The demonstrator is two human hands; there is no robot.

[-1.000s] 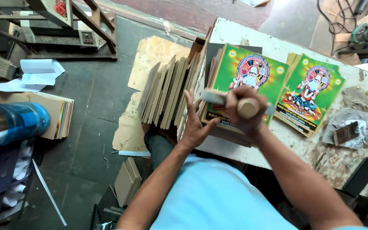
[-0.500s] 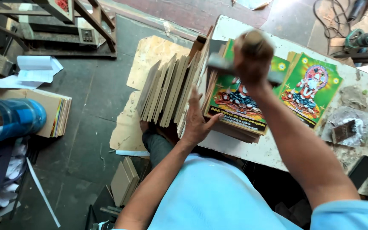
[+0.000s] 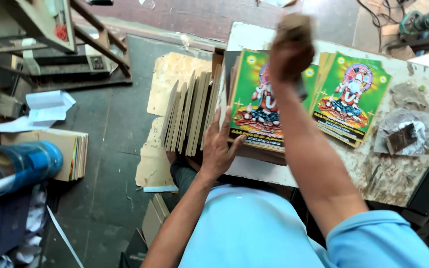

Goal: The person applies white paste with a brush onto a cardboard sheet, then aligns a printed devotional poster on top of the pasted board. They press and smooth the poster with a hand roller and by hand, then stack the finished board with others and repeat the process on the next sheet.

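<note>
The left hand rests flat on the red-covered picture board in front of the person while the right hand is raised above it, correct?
Not quite: the head view shows the picture board is green-covered, not red. The left hand rests on its edge and the right hand is raised above it.

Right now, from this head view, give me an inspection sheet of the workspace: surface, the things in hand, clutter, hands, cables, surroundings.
Surface: worn white table, scuffed and stained at the right side.
Things in hand: green picture board on top of a stack at the table's left edge; second stack of green boards beside it.
Clutter: crumpled foil with a dark piece; black flat object at the table edge.
Hands: left hand spread on the near edge of the stack; right hand raised above it, gripping something blurred.
Cables: dark cords at the far right corner.
Surroundings: plain boards standing on edge; blue plastic container; papers on the floor.
</note>
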